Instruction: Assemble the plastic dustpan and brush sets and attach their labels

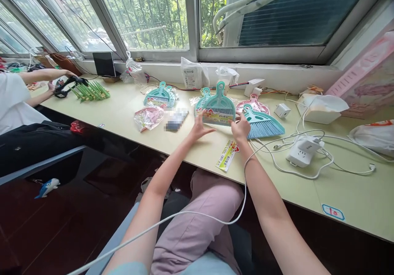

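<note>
Turquoise dustpan (219, 101), handle pointing up, is held between a person's two bare hands over the middle of a pale worktop (197, 150); blue bristles and a printed band show across its front. The right hand (241, 127) pinches its right edge between thumb and fingers. The left hand (198, 128) touches the left edge with its fingertips, thumb spread wide. Whether the dustpan rests on the worktop is hard to tell. Just right of it are a turquoise brush (264, 124) with blue bristles and, behind that, a pink dustpan (253, 101). Near the right forearm lies a yellow-and-white label card (226, 156). To the left sit a pink plastic-wrapped piece (149, 117) and another turquoise dustpan set (160, 96). Farther right, a white power strip (302, 152) lies among cables; far left, a co-worker's hands hold something black near green stalks (91, 91)
</note>
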Motion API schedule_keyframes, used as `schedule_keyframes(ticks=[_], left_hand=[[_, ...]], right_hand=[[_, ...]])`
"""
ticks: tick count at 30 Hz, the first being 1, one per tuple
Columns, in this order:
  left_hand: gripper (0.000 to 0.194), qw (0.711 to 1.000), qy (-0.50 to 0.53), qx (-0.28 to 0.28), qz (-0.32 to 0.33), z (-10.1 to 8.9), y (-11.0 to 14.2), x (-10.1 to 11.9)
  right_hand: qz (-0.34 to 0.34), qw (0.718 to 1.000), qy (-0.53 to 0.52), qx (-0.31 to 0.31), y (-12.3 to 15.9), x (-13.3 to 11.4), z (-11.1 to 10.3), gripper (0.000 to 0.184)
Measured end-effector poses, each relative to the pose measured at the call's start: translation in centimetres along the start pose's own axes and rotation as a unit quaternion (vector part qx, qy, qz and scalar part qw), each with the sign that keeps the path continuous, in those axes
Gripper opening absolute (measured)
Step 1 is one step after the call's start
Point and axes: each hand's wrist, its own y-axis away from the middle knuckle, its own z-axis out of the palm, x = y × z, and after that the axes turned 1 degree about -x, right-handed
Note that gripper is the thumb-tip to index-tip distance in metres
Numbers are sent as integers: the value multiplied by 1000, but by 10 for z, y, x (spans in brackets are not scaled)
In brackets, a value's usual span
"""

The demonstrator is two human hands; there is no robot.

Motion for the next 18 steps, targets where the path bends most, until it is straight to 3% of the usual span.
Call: schedule_keyframes(ticks=[2, 4, 7, 9, 11, 14, 18], left_hand=[[102, 999, -18, 16, 22, 17, -7, 8], [101, 996, -43, 79, 3, 24, -15, 11], [102, 982, -36, 180, -45, 22, -25, 11], [102, 973, 23, 217, -69, 18, -31, 7], [95, 967, 122, 202, -94, 13, -37, 0], [65, 946, 266, 124, -135, 9, -46, -12], [50, 916, 358, 51, -175, 9, -53, -23]], right_hand=[[-16, 999, -30, 20, 0, 0, 1, 45], [-31, 997, -62, 26, -2, 1, 3, 45], [-25, 994, -101, 34, -5, 6, 5, 46], [-6, 992, -122, 40, -9, 11, 7, 47], [5, 989, -144, 40, -12, 17, 9, 50], [5, 984, -174, 27, -17, 26, 11, 53], [-11, 987, -161, 0, -22, 32, 12, 47]])
